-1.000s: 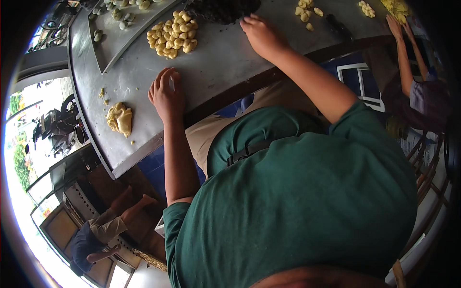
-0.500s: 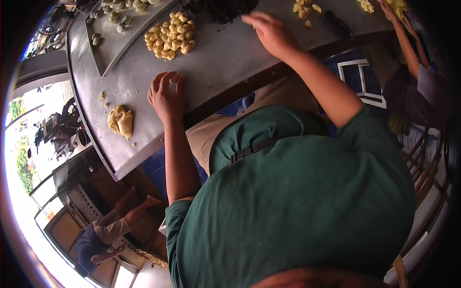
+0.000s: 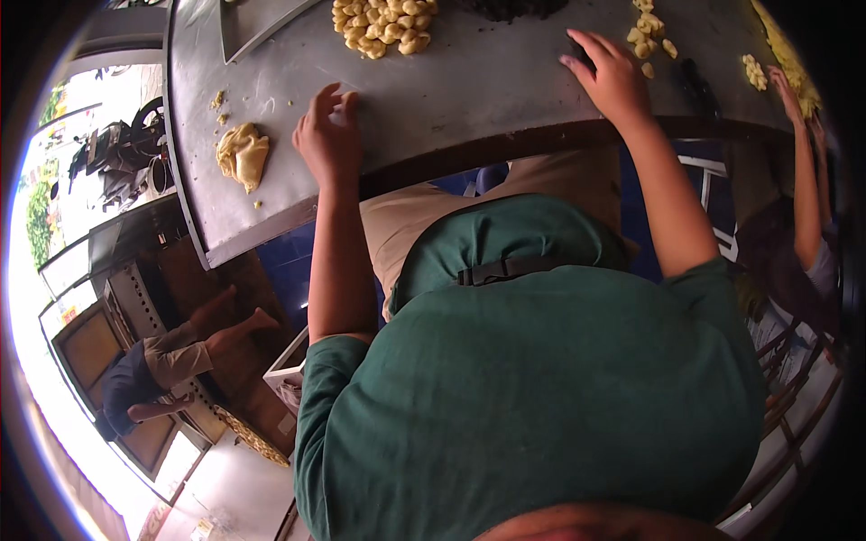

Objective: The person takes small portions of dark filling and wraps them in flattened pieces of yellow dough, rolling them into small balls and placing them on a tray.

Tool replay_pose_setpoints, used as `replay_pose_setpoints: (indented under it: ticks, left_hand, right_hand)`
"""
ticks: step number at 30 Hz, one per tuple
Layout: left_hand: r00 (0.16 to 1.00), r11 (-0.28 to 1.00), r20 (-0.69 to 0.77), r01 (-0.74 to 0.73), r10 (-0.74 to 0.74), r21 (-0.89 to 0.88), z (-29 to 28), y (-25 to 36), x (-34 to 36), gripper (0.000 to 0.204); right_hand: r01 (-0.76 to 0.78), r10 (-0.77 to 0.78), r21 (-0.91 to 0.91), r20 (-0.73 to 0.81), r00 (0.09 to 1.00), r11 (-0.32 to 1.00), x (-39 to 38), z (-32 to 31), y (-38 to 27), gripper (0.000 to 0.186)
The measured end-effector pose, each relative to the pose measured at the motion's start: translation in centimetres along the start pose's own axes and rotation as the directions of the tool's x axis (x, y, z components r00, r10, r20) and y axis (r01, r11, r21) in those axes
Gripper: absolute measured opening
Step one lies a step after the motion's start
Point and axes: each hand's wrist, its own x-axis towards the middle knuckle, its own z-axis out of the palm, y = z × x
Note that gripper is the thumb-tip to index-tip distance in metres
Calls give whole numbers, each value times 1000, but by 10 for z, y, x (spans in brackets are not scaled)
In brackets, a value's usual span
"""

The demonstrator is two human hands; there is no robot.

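My left hand (image 3: pixel 332 135) rests by the near edge of the metal table (image 3: pixel 469 86), fingers curled but apart, holding nothing. Left of it lies a smooth lump of pale yellow dough (image 3: pixel 242 155) with small crumbs around it. Further back sits a pile of yellow dough balls (image 3: pixel 383 22). My right hand (image 3: pixel 609 77) hovers over the table edge with fingers apart and empty, below a dark crumbly mass (image 3: pixel 514 7) partly cut off by the upper edge. Several yellow pieces (image 3: pixel 645 41) lie to its right, along with a dark elongated item (image 3: pixel 699 86).
A metal tray (image 3: pixel 244 22) stands at the back left. A co-worker's hands (image 3: pixel 792 99) work at yellow material at the far right. Another person (image 3: pixel 144 379) is at lower left beside a wooden cabinet. A motorbike (image 3: pixel 117 158) stands outside. A white frame (image 3: pixel 704 167) is under the table.
The view has shifted, putting the table higher and further right. My right hand has drawn back rightward from the dark mass, fingers spreading. My left hand stays near the table edge.
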Motion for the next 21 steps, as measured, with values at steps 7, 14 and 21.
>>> replay_pose_setpoints:
  ticks: [7, 14, 21]
  left_hand:
    - [896, 826, 57, -429, 440, 364, -27, -14, -16, 19]
    - [830, 879, -318, -367, 457, 304, 20, 16, 96, 27]
    - [855, 966, -462, -154, 237, 210, 55, -29, 97, 23]
  right_hand:
    - [-156, 163, 108, -62, 985, 982, 33, 22, -14, 30]
    - [-333, 338, 194, 8, 941, 923, 24, 41, -2, 35]
    - [-205, 204, 98, 19, 979, 974, 34, 22, -20, 33]
